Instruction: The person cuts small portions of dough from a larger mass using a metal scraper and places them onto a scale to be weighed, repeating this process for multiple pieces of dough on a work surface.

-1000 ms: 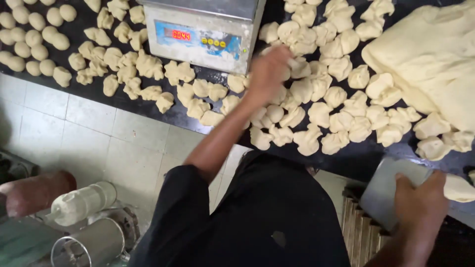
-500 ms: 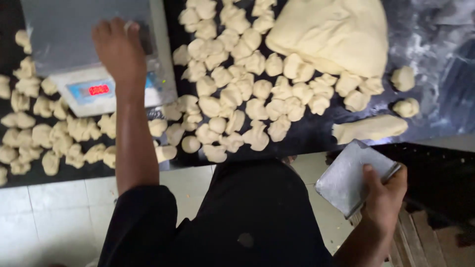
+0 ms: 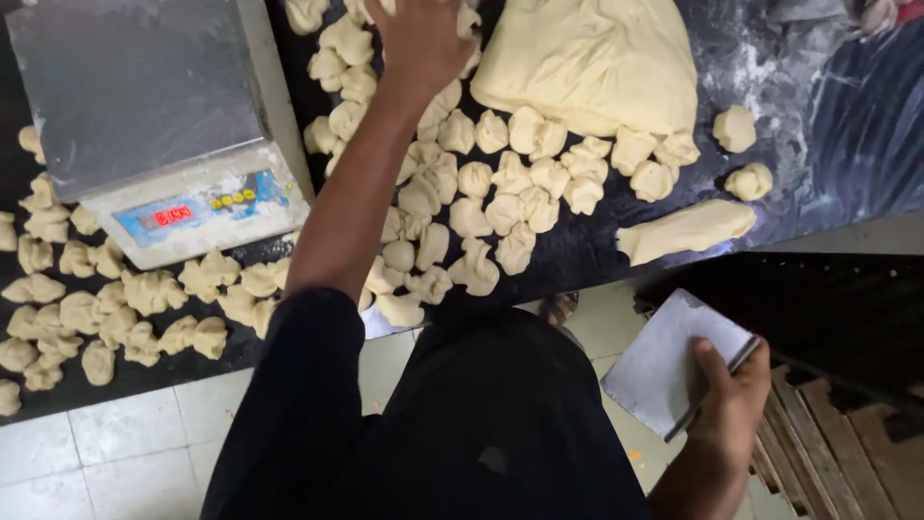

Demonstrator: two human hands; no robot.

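A: What's nearest to you?

B: Your right hand [image 3: 729, 409], low by your hip and off the bench, fingers clamped on the edge of a flat metal scraper [image 3: 674, 361]. Below it are wooden slats [image 3: 828, 433] and the pale tiled floor [image 3: 125, 443].

A: And on the bench?

B: The near edge of the dark bench [image 3: 597, 255] carries a long strip of dough [image 3: 685, 229] on your right. On your left a crowd of small dough pieces [image 3: 125, 308] lies in front of the digital scale [image 3: 164, 125], whose steel pan has nothing on it.

A: Where is your other hand?

B: Your left hand [image 3: 423, 43] reaches far across, fingers curled down and closed on dough pieces in the middle cluster [image 3: 481, 183], just beside the big dough mass [image 3: 597, 63]. I can't tell which piece it grips. Two loose pieces [image 3: 736, 128] sit right of the mass, on a floury patch.
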